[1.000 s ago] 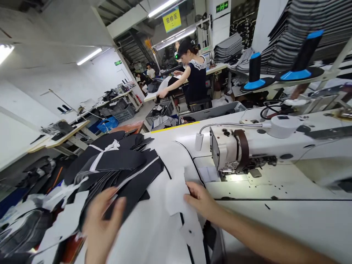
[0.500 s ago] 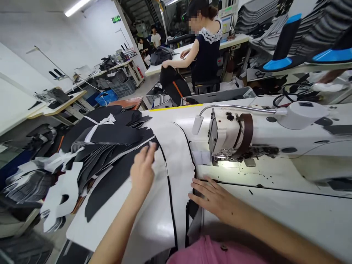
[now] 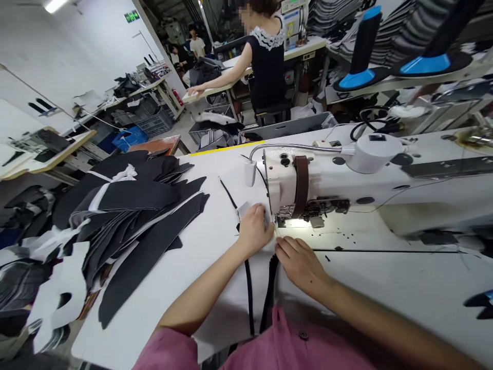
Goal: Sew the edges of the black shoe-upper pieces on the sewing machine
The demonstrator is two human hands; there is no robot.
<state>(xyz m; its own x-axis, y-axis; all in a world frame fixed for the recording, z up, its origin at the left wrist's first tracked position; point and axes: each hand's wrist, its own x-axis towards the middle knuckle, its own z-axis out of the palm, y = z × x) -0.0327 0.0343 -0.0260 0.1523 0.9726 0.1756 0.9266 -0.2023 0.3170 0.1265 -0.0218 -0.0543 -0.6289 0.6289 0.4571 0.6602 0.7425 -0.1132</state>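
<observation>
Just left of the presser foot on the white sewing machine [image 3: 285, 180], my left hand [image 3: 254, 231] is closed, fingers curled over a small pale grey fabric piece [image 3: 243, 209]. My right hand [image 3: 302, 264] touches down beside it with fingertips drawn together near the needle area; what they pinch is hidden. Two black edging strips [image 3: 249, 298] run along the white surface toward my body, one passing under my left wrist, the other ending by my right fingertips. I cannot tell whether a white panel joins them.
Dark cut fabric pieces [image 3: 134, 198], partly tied with white strips, lie stacked on the left of the white table [image 3: 204, 288]. White cut pieces [image 3: 65, 293] hang at its left edge. Thread cones [image 3: 364, 46] stand behind the machine. Across the aisle a co-worker [image 3: 267, 61] sits at another table.
My left hand has moved right from the dark pieces to the machine and closed on the pale fabric. My right hand has drawn its spread fingers together near the needle. The view has shifted right.
</observation>
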